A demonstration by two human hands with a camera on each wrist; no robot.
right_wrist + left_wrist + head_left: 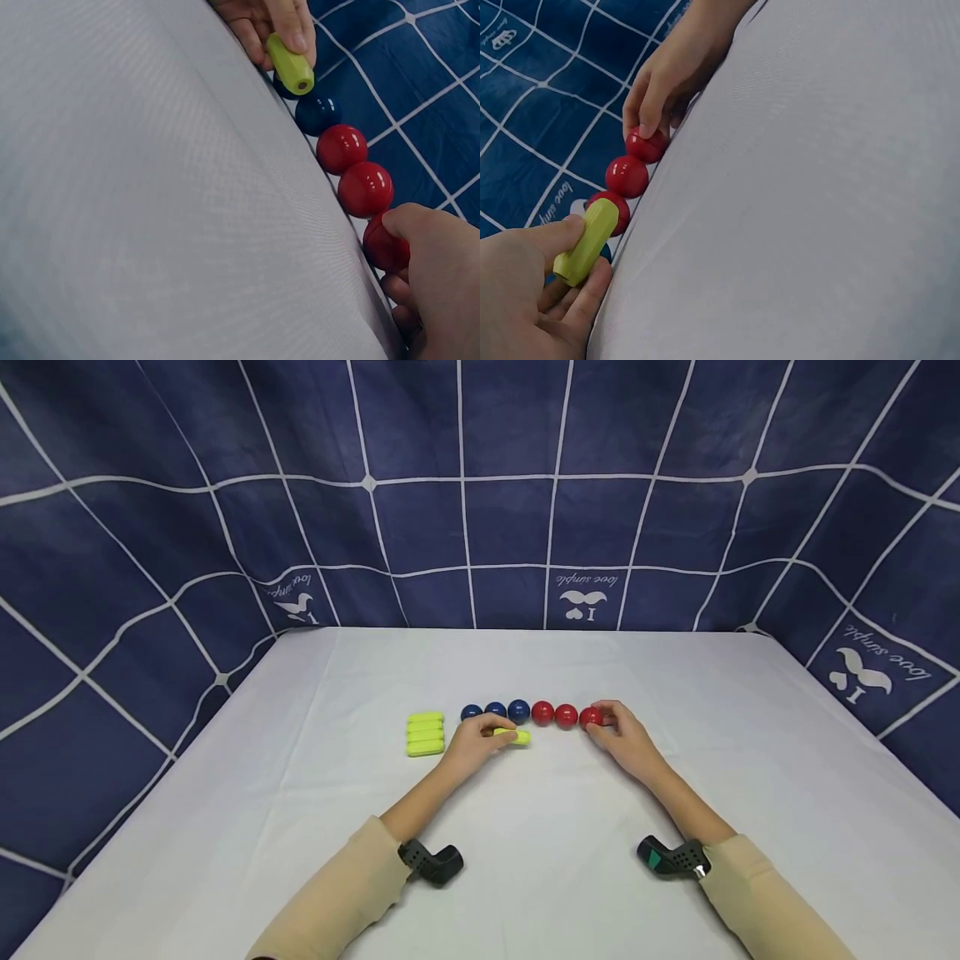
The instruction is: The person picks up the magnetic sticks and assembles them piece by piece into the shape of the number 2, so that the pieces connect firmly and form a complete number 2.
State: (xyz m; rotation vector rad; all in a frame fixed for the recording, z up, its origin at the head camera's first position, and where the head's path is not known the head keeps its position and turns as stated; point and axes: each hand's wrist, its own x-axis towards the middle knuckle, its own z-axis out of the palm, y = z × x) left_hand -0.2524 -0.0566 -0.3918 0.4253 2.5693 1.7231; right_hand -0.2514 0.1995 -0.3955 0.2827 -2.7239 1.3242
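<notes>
My left hand (474,745) pinches a short yellow-green bar (517,737) between thumb and fingers, just in front of a row of balls. In the right wrist view, a small dark hole shows in the end of that bar (295,71). With thumb and fingers on its sides, my right hand (628,745) holds the red ball (591,718) at the right end of the row. Two more red balls, the middle one (566,717) and the inner one (543,712), sit beside it. Three blue balls (518,711) continue the row leftward, partly behind my left hand.
Several matching yellow-green bars (425,734) lie stacked side by side left of my left hand. A white cloth (540,843) covers the table. Dark blue checked fabric (502,518) hangs behind and along both sides. Each wrist wears a black camera mount (433,862).
</notes>
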